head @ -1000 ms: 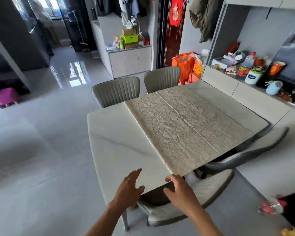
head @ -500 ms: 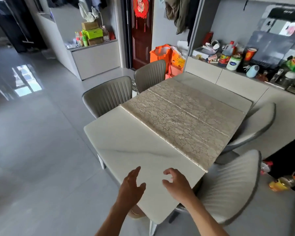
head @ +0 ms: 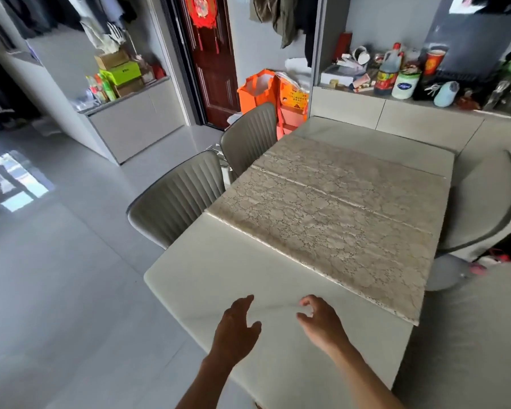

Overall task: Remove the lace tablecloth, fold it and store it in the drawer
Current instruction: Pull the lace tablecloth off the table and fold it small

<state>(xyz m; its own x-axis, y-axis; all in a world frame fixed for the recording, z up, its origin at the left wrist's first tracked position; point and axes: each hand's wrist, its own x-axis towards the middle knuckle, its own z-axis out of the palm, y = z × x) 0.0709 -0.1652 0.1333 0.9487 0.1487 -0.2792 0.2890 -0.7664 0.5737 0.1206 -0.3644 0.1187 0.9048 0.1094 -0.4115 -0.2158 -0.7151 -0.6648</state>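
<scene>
Head view, the only one. The beige lace tablecloth (head: 331, 222) lies flat on the pale marble-look tabletop (head: 219, 278), already doubled into a broad rectangle with a raised seam running across it. It covers the middle and right of the tabletop; its near edge runs diagonally from the left side to the right near corner. The near left part of the tabletop is bare.

Step in hand, as I judge it: the folding stage, between folds. The cloth is off its full spread but too large for a drawer, so more folds are needed. No drawer for it can be picked out with certainty.

Left hand (head: 236, 329): over the bare near part of the tabletop, fingers straight and close together, thumb apart. It holds nothing. Whether it touches the surface I cannot tell.

Right hand (head: 322, 321): just beside the left, fingers loosely curled, empty. It is apart from the cloth's near edge, not touching it.

Next move likely calls for reaching forward to the near edge or near right corner of the cloth, pinching both layers together, and carrying them over evenly so the lace does not skew.

Two grey ribbed chairs (head: 177, 199) stand at the left side.
</scene>
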